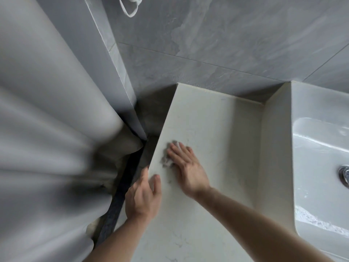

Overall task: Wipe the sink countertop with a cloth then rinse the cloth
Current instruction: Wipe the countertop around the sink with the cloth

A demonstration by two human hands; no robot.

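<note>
A pale cream countertop [217,133] runs left of the white sink basin [321,144]. My right hand [186,167] lies flat on the counter near its left edge, pressing a small grey cloth [168,159] that shows as a crumpled patch beside and under the fingers. My left hand [142,195] rests on the counter's left edge, fingers curled over it, holding nothing I can see.
A grey shower curtain [47,129] hangs close on the left, above a dark threshold strip [120,197]. Grey tiled wall [226,44] stands behind the counter. A chrome drain fitting [344,174] shows in the basin at far right. A white cord loop [130,8] hangs on the wall.
</note>
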